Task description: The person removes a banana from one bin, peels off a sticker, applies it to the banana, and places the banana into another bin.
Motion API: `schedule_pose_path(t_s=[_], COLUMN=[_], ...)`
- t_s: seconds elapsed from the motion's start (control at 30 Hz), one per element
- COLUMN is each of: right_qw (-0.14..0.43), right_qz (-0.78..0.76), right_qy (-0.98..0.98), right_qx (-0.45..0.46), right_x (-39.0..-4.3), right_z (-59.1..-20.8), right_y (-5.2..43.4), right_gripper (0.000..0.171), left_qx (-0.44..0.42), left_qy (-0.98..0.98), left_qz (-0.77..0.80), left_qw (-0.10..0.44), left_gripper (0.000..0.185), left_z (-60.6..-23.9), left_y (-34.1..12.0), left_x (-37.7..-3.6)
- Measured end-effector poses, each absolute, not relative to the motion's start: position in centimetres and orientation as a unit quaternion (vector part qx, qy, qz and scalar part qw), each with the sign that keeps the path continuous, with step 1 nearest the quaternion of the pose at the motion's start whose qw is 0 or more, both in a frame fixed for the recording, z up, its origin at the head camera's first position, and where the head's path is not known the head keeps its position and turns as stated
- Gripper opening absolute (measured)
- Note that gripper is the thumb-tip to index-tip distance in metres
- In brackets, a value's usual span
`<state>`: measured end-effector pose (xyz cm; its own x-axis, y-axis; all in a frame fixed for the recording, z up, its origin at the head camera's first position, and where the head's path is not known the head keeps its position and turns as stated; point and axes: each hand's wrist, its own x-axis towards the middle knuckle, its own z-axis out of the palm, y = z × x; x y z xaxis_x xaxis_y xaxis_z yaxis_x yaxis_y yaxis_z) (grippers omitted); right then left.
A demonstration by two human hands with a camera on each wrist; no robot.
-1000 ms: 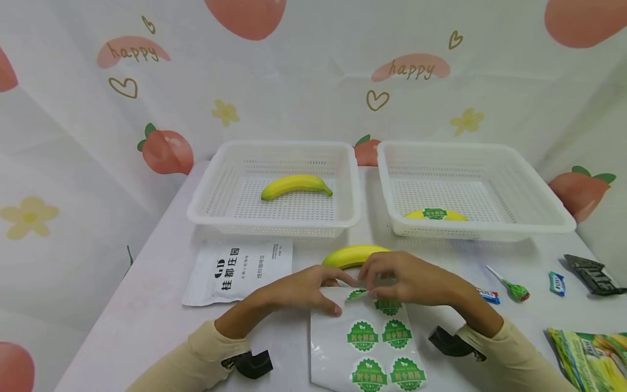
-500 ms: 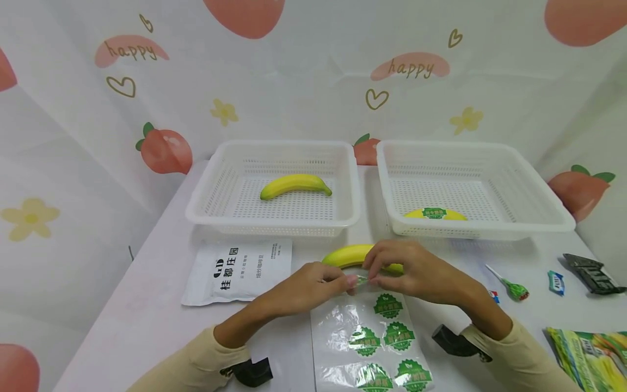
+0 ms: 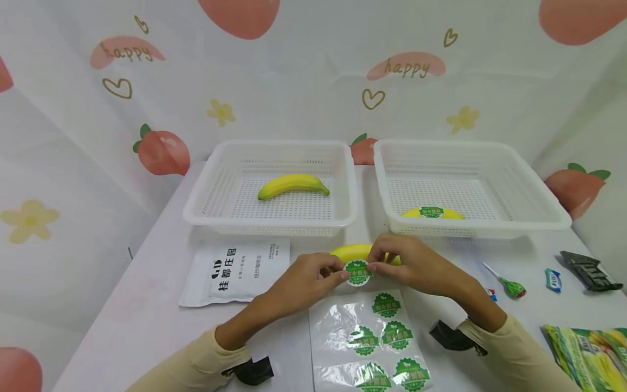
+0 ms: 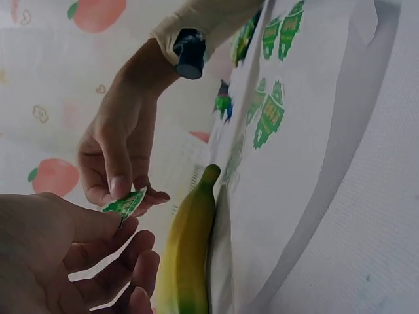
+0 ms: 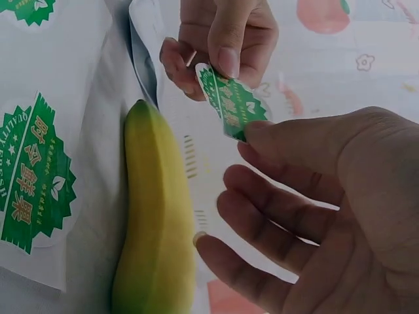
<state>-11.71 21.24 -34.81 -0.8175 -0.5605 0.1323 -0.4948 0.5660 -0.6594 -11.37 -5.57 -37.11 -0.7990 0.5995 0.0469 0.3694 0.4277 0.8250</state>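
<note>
Both hands hold one round green sticker just above the table. My left hand pinches its left edge and my right hand pinches its right edge. The sticker hangs close beside a yellow banana that lies on the table behind the hands. In the left wrist view the sticker is edge-on next to the banana. A glossy sticker sheet with several green stickers lies in front of the hands. A bare banana lies in the left basket. A stickered banana lies in the right basket.
A white printed pouch lies left of the hands. At the right are a green lollipop, a small blue candy, a black packet and a green snack bag. A patterned cloth backdrop rises behind the baskets.
The sticker has come off the top of the sheet. Both hands have carried it away from the sheet and up to the banana, and it now faces the head camera.
</note>
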Motion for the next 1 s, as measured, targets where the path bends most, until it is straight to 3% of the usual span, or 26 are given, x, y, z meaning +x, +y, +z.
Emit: schedule_pose_path(t_s=[0.13,0.27,0.53,1.0], right_qw=[0.04,0.033,0.057,0.049], right_qz=[-0.375,-0.388,-0.393,-0.379], right_qy=[0.875,0.876,0.893,0.903], right_qx=[-0.304,-0.284,-0.213,-0.194], right_x=[-12.0,-12.3,-12.8,-13.8], right_z=[-35.0,-35.2,-36.1,-37.6], right_y=[21.4,21.5,21.6,21.7], right_gripper=[0.012,0.007,0.008,0.009], left_qx=[0.286,0.281,0.303,0.296], left_qy=[0.855,0.878,0.895,0.918], left_qz=[0.423,0.383,0.323,0.263], left_qw=[0.087,0.05,0.051,-0.016], left_gripper=[0.016,0.029,0.054,0.045], left_z=[-36.9,-36.5,-35.9,-38.2], left_y=[-5.3,-4.7,-3.4,-2.5], left_x=[-11.4,-11.7,-13.0,-14.5])
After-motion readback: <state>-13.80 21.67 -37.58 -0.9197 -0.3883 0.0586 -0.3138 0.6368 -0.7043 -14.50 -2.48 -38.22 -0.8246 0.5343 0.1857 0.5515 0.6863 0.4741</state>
